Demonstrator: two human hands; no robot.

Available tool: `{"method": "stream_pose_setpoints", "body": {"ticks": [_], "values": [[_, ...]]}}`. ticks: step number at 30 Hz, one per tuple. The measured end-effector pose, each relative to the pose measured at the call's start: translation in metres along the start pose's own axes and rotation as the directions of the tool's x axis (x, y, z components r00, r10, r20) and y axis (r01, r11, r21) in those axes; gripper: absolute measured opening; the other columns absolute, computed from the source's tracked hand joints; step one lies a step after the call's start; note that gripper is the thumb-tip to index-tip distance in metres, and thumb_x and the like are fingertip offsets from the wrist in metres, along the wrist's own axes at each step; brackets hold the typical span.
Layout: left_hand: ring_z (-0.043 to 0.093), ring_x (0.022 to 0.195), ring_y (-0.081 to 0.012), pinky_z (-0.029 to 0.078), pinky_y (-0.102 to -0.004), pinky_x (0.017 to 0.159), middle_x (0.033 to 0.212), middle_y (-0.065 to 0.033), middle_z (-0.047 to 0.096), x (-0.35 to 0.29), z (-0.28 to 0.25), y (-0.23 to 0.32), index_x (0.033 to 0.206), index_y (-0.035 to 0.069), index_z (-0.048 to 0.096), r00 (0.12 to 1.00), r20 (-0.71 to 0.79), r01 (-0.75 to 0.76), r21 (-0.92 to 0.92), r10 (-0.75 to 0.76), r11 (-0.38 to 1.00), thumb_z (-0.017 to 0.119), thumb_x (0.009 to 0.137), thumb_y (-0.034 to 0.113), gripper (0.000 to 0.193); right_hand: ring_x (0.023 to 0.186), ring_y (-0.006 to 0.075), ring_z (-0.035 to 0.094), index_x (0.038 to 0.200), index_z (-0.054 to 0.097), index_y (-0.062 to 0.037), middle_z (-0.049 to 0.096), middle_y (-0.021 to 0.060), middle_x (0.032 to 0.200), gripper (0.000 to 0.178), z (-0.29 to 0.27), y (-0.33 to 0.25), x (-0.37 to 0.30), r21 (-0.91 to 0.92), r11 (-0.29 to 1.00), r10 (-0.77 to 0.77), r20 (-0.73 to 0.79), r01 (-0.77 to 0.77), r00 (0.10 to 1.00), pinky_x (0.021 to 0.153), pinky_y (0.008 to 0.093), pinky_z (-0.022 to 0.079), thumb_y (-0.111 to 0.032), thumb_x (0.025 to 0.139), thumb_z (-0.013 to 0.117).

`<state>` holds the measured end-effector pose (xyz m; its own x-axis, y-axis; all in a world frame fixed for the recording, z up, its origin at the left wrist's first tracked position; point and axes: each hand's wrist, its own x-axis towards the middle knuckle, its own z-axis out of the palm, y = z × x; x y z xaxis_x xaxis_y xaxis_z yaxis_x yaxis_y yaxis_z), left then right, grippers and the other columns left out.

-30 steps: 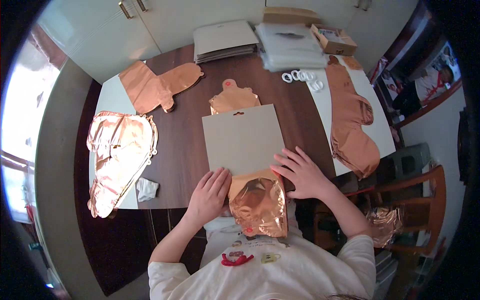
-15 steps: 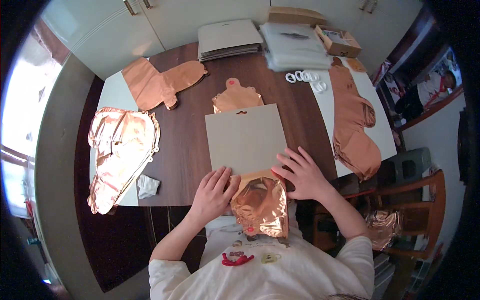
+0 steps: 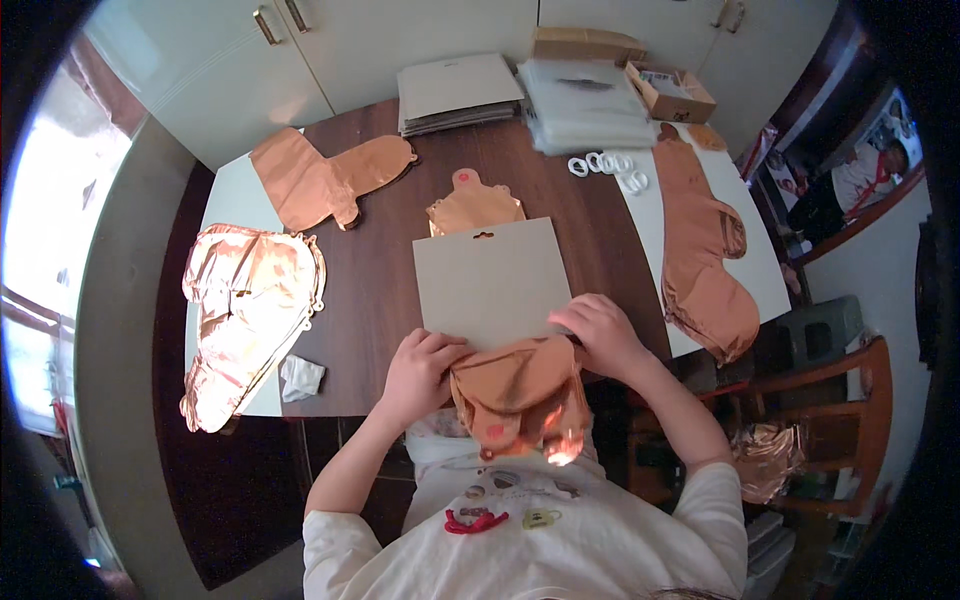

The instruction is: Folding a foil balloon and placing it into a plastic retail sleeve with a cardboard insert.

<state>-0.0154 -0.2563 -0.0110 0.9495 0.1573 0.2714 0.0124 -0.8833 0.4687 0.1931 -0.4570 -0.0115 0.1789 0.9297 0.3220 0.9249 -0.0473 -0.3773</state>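
A grey-beige cardboard sheet [image 3: 492, 280] with a hanger slot lies on a flat copper-coloured foil balloon. The balloon's far end [image 3: 472, 205] shows past the card, and its near part [image 3: 520, 385] bulges over the table's front edge towards my lap. At the card's near left corner, my left hand [image 3: 420, 370] is closed on the foil, its fingers curled. My right hand [image 3: 603, 335] grips the foil at the near right corner, thumb side towards the card. Both hands' fingertips are partly hidden by the foil.
More copper foil balloons lie left [image 3: 255, 310], far left [image 3: 320, 180] and right [image 3: 700, 260]. At the back are a cardboard stack [image 3: 460, 90], clear plastic bags [image 3: 585, 100], a small box [image 3: 672, 95] and white rings [image 3: 610, 163]. Crumpled white material [image 3: 301, 378] lies front left.
The near part of the foil balloon has risen and bunched up by the card's near edge. My fingers, spread flat on the card and foil before, have curled in around the foil's sides.
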Motion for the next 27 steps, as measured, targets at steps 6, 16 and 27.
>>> {"method": "stream_pose_setpoints", "body": {"ticks": [6, 16, 27], "values": [[0.056, 0.077, -0.0304, 0.048, -0.0388, 0.067, 0.086, -0.0102, 0.059, 0.013, 0.003, -0.006, 0.081, 0.004, 0.062, 0.982, -0.054, 0.172, -0.121, -0.179, 0.978, 0.066, 0.072, 0.011, 0.013, 0.084, 0.0311, 0.057, 0.097, 0.056, -0.005, 0.058, 0.0124, 0.086, 0.032, 0.005, 0.009, 0.016, 0.179, 0.972, 0.162, -0.024, -0.155, 0.986, 0.074, 0.0379, 0.046, -0.014, 0.071, 0.072], [0.061, 0.066, -0.0285, 0.051, -0.0374, 0.06, 0.084, -0.0103, 0.057, 0.025, 0.017, -0.008, 0.082, 0.005, 0.062, 0.946, -0.152, 0.288, 0.0, -0.285, 0.957, 0.065, 0.082, 0.02, 0.016, 0.07, 0.0269, 0.061, 0.112, 0.049, -0.0074, 0.061, 0.0079, 0.075, 0.043, 0.013, 0.011, 0.028, 0.313, 0.872, 0.377, 0.059, -0.375, 0.924, 0.063, 0.0386, 0.049, -0.024, 0.078, 0.07], [0.059, 0.064, -0.0313, 0.051, -0.0403, 0.057, 0.084, -0.0133, 0.054, 0.03, 0.02, -0.007, 0.079, 0.003, 0.056, 0.952, -0.161, 0.276, 0.087, -0.259, 0.957, 0.061, 0.081, 0.015, 0.013, 0.076, 0.0318, 0.064, 0.114, 0.047, -0.0093, 0.064, 0.0123, 0.084, 0.037, 0.023, 0.01, 0.029, 0.094, 0.967, 0.243, -0.076, -0.236, 0.967, 0.064, 0.0444, 0.051, -0.019, 0.082, 0.064]]}}
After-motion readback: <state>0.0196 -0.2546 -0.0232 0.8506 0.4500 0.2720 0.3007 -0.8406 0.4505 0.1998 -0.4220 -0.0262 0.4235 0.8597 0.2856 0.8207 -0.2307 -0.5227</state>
